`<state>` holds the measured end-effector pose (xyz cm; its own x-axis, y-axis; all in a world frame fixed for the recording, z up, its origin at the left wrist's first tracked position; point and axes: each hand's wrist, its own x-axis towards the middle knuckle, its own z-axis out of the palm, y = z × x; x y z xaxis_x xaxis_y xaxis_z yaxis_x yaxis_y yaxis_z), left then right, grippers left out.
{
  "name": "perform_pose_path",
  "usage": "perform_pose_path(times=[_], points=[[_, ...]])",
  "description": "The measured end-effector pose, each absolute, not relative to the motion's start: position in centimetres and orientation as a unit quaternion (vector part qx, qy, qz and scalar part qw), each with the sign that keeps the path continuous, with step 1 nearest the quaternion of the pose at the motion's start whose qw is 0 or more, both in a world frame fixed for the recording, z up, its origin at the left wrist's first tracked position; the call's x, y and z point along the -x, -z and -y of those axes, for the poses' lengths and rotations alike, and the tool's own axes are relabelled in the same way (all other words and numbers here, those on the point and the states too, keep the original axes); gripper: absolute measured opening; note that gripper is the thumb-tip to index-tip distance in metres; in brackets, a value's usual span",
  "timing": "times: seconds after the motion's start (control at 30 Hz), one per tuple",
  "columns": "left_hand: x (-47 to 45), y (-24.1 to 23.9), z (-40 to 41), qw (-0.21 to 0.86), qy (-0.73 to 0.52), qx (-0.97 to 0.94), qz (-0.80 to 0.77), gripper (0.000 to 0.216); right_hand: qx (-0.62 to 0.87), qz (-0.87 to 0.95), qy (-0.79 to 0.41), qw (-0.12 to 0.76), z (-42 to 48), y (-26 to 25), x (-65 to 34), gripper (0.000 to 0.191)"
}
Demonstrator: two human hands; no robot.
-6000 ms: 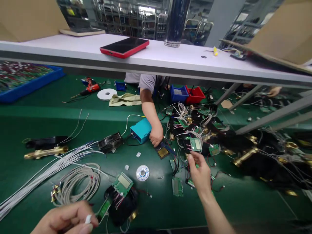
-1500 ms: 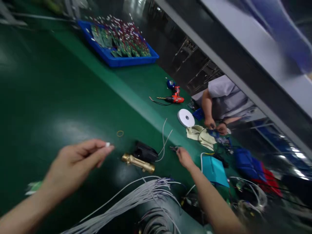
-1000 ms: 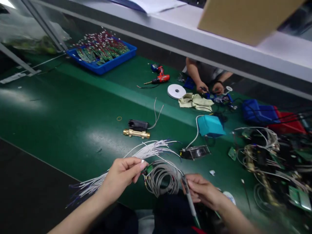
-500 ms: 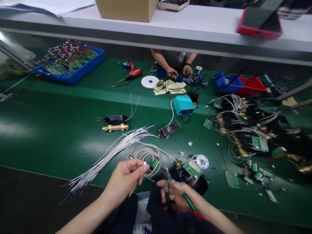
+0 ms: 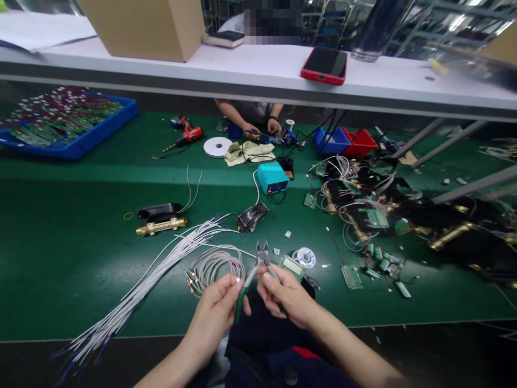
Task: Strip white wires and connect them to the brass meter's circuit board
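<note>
My left hand pinches a small white connector between thumb and forefinger, close to my body at the front edge of the green bench. My right hand grips side cutters with green handles; their jaws point away from me and are partly apart. The two hands almost touch. Just beyond them lie a coil of grey wire, a long bundle of white wires and a green circuit board with a display.
A brass fitting, a black part, a teal box and a solder spool lie on the mat. A heap of boards, wires and fittings fills the right. Opposite, a co-worker's hands work. A blue tray stands far left.
The view has swung from the left of the bench back to the middle. My right hand now holds the cutters raised, and both hands have come together in front of me.
</note>
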<state>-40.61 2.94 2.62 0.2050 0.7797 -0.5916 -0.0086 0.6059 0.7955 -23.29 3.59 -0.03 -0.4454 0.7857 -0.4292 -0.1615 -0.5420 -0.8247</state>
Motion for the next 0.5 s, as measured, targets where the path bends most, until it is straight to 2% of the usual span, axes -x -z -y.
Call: perform_pose_path(times=[0.13, 0.3, 0.37, 0.43, 0.5], points=[[40.2, -2.8, -2.9, 0.693, -0.302, -0.350, -0.554, 0.063, 0.500, 0.386, -0.681, 0.370, -3.5, 0.6, 25.1, 0.053], [40.4, -3.6, -3.0, 0.688, -0.310, -0.362, -0.547, 0.062, 0.386, 0.290, -0.841, 0.242, -2.7, -0.3, 26.1, 0.057], [40.6, -4.1, -2.9, 0.690, -0.310, -0.364, -0.543, 0.060, 0.368, 0.296, -0.853, 0.224, -2.7, -0.9, 25.7, 0.051], [40.8, -4.4, -2.7, 0.690, -0.315, -0.367, -0.539, 0.056, 0.414, 0.398, -0.781, 0.245, -2.9, -1.6, 24.7, 0.056], [41.0, -4.7, -2.5, 0.688, -0.320, -0.367, -0.538, 0.053, 0.489, 0.574, -0.597, 0.273, -3.1, -2.3, 23.5, 0.064]])
